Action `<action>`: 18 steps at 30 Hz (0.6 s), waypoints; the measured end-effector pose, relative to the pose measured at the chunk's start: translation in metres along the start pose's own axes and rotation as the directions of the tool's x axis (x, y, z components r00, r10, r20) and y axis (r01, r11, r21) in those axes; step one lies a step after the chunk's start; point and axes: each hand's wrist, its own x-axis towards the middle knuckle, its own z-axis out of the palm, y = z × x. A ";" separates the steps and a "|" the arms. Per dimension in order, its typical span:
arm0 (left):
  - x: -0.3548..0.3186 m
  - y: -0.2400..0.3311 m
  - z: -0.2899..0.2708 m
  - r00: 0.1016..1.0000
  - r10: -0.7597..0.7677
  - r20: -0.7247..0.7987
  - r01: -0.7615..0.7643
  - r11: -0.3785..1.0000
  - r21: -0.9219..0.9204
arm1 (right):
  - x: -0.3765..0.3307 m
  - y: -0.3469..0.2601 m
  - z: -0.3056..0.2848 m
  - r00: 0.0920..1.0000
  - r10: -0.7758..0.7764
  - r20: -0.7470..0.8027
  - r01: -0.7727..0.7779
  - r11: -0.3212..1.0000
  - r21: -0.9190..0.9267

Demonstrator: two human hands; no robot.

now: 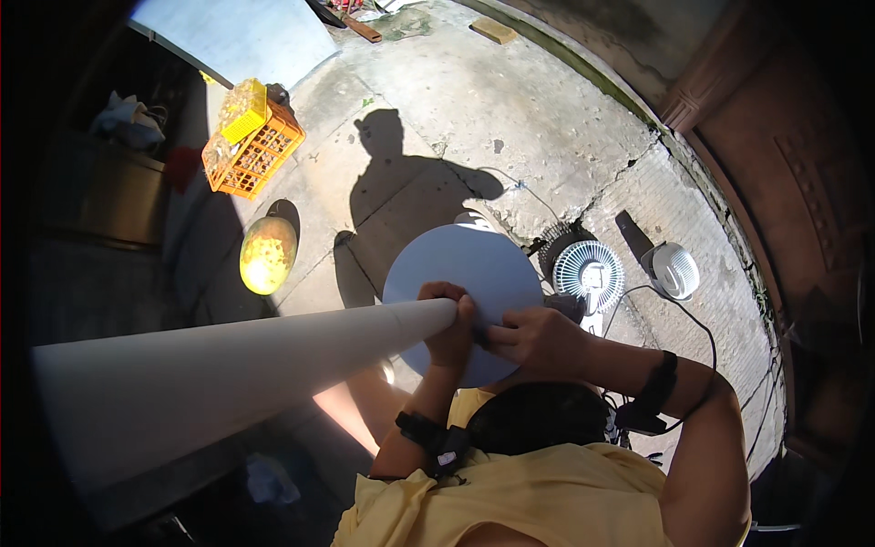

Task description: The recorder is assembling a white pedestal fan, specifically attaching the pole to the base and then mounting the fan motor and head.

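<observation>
My left hand (447, 330) is wrapped round the narrow-looking end of a long white pole (255, 356), which stretches off to the left and grows large close to me. Just beyond that end is a round pale grey disc (456, 260), facing up over my lap. My right hand (542, 339) is closed beside the left one, its fingertips pressed together at the disc. Something small and dark shows between the two hands, too hidden to name. Dark straps with small devices sit on both forearms.
On the concrete floor to the right lie a round fan head (588, 273), a white cylindrical part (674, 271) and a black cable (702, 326). Leftward are a yellow-green melon-like object (269, 255) and an orange crate (251, 155) under a yellow basket (244, 114). A brick (493, 30) lies far off.
</observation>
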 end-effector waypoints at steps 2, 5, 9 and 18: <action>-0.003 -0.002 -0.001 1.000 0.004 0.007 -0.004 1.000 0.003 | -0.004 -0.016 0.015 1.000 -0.004 0.018 0.003 1.000 0.026; -0.001 -0.001 -0.003 1.000 0.021 -0.005 -0.021 1.000 -0.007 | -0.003 0.001 0.005 0.996 -0.002 0.087 -0.006 0.996 0.086; 0.001 0.008 -0.001 1.000 0.020 0.006 -0.021 0.990 0.138 | 0.005 0.039 -0.009 0.942 0.258 -0.212 -0.282 0.955 -0.091; -0.003 -0.006 -0.006 0.999 0.054 -0.006 -0.054 0.999 -0.002 | -0.012 -0.017 0.029 0.999 -0.049 0.019 0.050 0.997 -0.059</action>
